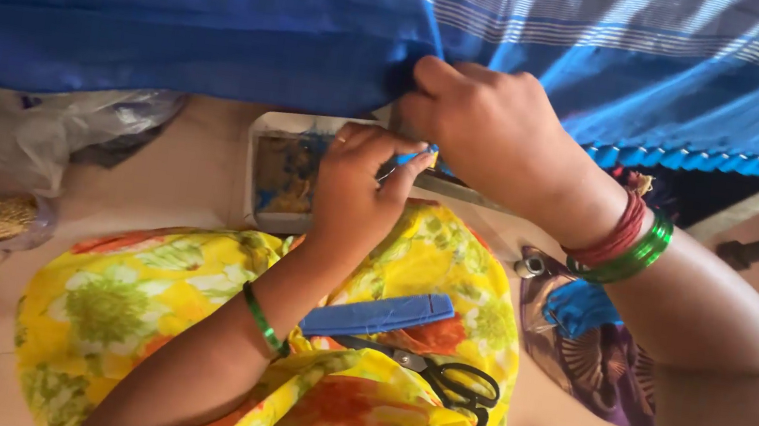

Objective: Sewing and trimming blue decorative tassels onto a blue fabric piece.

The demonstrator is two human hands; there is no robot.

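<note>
- Your right hand (pixel 498 126) grips the blue cloth (pixel 179 30) at its lower edge, upper centre of the frame.
- Your left hand (pixel 359 186) pinches blue thread (pixel 414 156) just below it.
- Scissors (pixel 445 380) and a blue comb (pixel 378 314) lie on your lap, lower centre.

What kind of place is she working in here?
Probably a home sewing or handcraft spot on the floor: blue cloth hangs in front, black scissors lie on the lap, and a small tray of threads sits beside plastic bags.
</note>
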